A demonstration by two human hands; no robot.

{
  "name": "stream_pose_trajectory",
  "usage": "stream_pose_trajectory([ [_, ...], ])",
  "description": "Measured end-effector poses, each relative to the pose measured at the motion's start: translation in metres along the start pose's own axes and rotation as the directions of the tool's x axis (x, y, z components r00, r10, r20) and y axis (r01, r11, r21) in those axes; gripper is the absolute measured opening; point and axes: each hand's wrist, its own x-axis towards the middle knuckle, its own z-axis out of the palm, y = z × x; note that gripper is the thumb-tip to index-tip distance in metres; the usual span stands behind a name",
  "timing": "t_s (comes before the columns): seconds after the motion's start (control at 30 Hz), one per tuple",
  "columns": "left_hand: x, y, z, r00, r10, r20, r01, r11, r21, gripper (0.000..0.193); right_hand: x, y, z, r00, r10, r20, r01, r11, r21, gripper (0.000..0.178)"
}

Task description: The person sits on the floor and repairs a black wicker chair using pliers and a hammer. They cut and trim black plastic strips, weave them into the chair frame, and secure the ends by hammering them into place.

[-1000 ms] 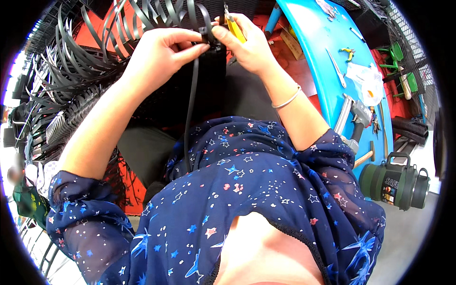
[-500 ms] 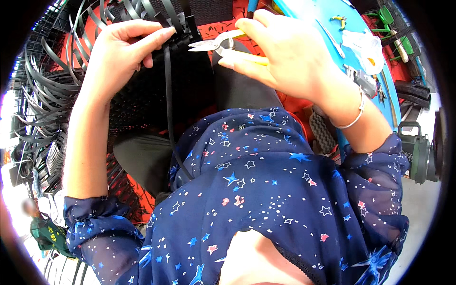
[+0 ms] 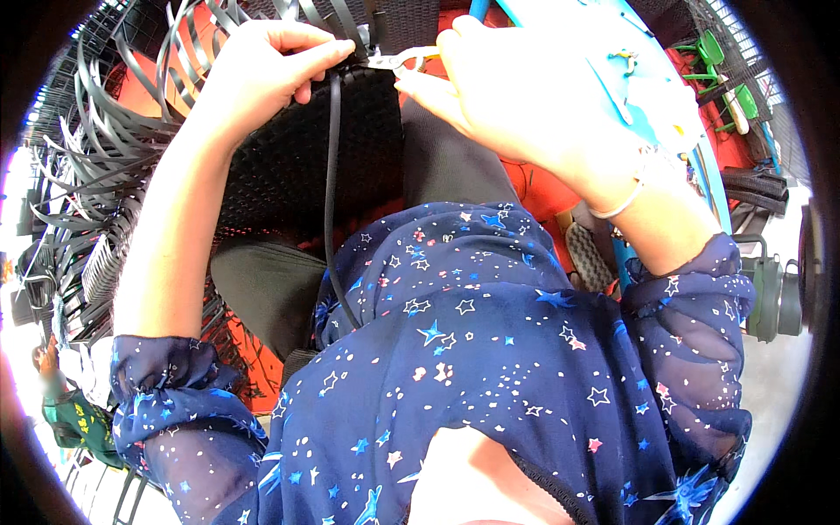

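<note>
My left hand (image 3: 262, 79) is closed, thumb and forefinger pinched on a flat black plastic strip at the edge of a black woven wicker piece (image 3: 302, 153). A long loose strip (image 3: 332, 175) hangs from below those fingertips down over my lap. My right hand (image 3: 507, 92) grips a pair of spring-loaded snips (image 3: 387, 61) with yellow handles. Their metal jaws point left and reach the strips beside my left fingertips. Glare and the dark weave hide whether the blades touch a strip.
Many loose black strips (image 3: 96, 140) curl out along the left. At the right stands a blue table (image 3: 604, 66) with yellow-handled pliers (image 3: 625, 59) on it. Red flooring (image 3: 249, 359) shows below, with dark offcuts. Another person in dark green (image 3: 77, 424) is at the far left.
The snips have moved left and slightly up, bringing their jaws to the strips by my left fingertips. My left hand has shifted right and slightly up, still pinching.
</note>
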Motion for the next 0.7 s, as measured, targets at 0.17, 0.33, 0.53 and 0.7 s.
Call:
stream_pose_trajectory([
  [0.17,0.009,-0.013,0.007,0.999,-0.033,0.018,0.034,0.999,-0.004,0.029,-0.002,0.005,0.014,0.972,-0.205,-0.112,0.19,0.973,-0.127,0.026],
  [0.33,0.021,-0.021,0.007,0.998,-0.045,0.053,0.045,0.999,-0.008,0.029,0.008,0.002,0.032,0.984,-0.146,-0.107,0.141,0.989,-0.046,0.033],
  [0.53,0.026,-0.02,0.01,0.999,-0.001,0.051,0.001,1.0,0.01,0.028,0.011,0.0,0.028,0.998,-0.011,-0.06,0.014,0.998,0.059,0.034],
  [0.7,0.028,-0.028,0.012,0.997,0.007,0.072,-0.007,1.0,0.009,0.029,0.017,0.0,0.034,1.0,0.016,-0.008,-0.015,0.999,0.048,0.036],
])
